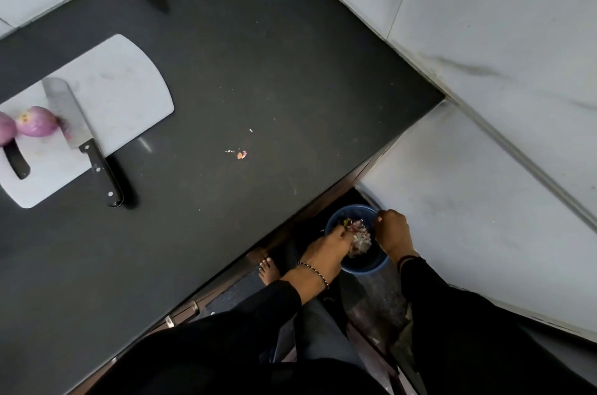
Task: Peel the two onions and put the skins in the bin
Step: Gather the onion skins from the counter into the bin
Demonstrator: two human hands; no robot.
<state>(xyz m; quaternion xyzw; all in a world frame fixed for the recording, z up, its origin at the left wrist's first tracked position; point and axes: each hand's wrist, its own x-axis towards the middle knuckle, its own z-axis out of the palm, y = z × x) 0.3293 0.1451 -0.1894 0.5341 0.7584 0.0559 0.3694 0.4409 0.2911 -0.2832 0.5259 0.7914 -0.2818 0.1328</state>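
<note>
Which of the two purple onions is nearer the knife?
The peeled purple onion right beside the steel knife; the other onion is cropped at the picture's left edge.

A white cutting board (106, 97) lies near the left edge of a dark countertop (258, 55). A black-handled knife (82, 142) rests across it, blade on the board, handle end over the counter. Pale marbled wall tiles (484, 23) border the counter.
</note>
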